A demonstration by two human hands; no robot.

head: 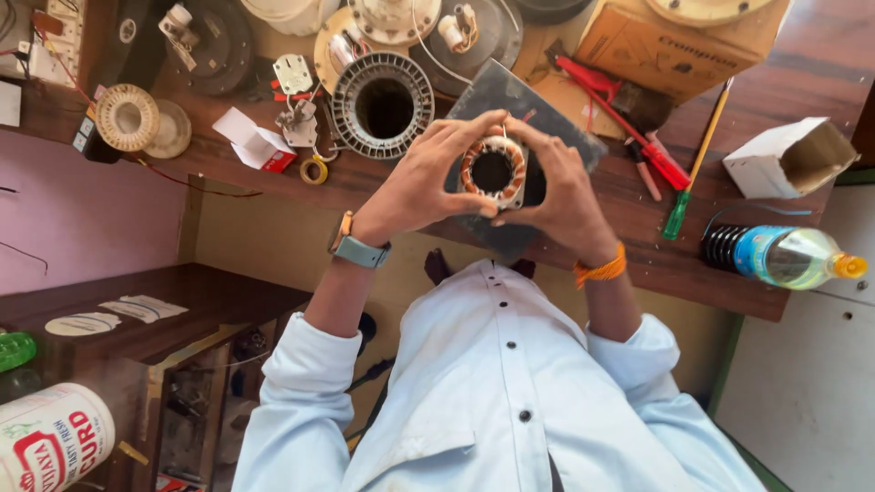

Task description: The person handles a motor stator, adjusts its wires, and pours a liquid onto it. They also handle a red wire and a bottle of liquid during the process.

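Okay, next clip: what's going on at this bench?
A person in a pale shirt holds a small ring wound with copper wire in both hands, left hand and right hand cupped around it above a dark board. A larger metal ring, a green-handled screwdriver and a bottle lie on the wooden bench.

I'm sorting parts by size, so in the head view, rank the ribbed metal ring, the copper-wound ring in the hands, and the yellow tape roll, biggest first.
1. Ribbed metal ring
2. Copper-wound ring, held by both hands; possibly nearer the camera, so the gap is unsure
3. Yellow tape roll, clearly smallest
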